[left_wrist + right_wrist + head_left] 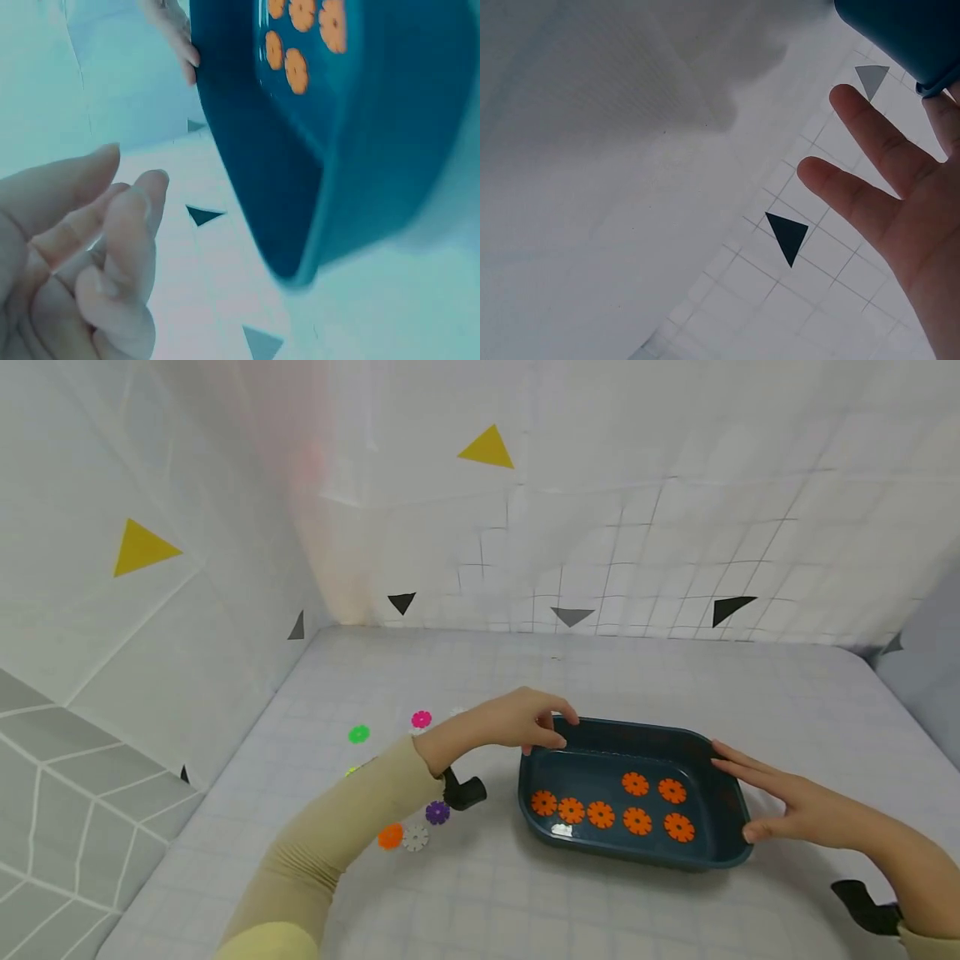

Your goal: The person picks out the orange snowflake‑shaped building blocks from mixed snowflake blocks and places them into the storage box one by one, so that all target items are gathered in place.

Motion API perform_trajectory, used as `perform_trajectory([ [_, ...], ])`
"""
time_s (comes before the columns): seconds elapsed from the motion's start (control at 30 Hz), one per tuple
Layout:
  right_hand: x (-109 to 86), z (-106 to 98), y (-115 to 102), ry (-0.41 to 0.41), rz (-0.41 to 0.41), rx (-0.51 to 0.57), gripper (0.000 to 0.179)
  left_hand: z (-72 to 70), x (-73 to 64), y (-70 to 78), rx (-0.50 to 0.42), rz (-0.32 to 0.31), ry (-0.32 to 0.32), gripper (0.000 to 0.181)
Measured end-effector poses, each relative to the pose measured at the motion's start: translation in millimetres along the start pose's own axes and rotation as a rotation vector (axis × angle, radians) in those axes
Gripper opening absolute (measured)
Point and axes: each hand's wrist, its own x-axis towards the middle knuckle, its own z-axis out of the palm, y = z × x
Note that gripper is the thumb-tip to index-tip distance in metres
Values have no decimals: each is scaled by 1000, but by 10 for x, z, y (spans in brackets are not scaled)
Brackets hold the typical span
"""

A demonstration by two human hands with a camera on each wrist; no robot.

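Note:
A dark teal tray [637, 737] holds several orange notched plastic discs [601, 814], most of them lined up along its near side. Over the tray's back left corner is my left hand [517, 718]. Its fingers are loosely bent with nothing between them, and the left wrist view shows them apart from the tray wall [405, 150]. My right hand [802, 810] is at the tray's right end, fingers straight and spread, fingertips and thumb right at the rim. In the right wrist view a tray corner [900, 34] shows beside the fingers.
Left of the tray lie loose discs: green [359, 734], pink [422, 719], purple [437, 812], orange [391, 836] and white [416, 837]. My left forearm partly hides a yellow one [352, 771]. White walls with coloured triangles stand behind and at the left.

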Motion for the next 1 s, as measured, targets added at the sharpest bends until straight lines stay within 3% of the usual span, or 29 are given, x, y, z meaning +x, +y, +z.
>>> perform_trajectory([
  [0.37, -10, 21, 24, -9, -10, 67, 82, -203, -449, -298, 46, -50, 90, 32],
  [0.8, -5, 11, 24, 4, -19, 43, 82, -178, -833, -800, -59, -115, 137, 33],
  [1.0, 2, 29, 30, 1, -28, 71, 82, -220, -997, -960, -60, -144, 222, 34],
])
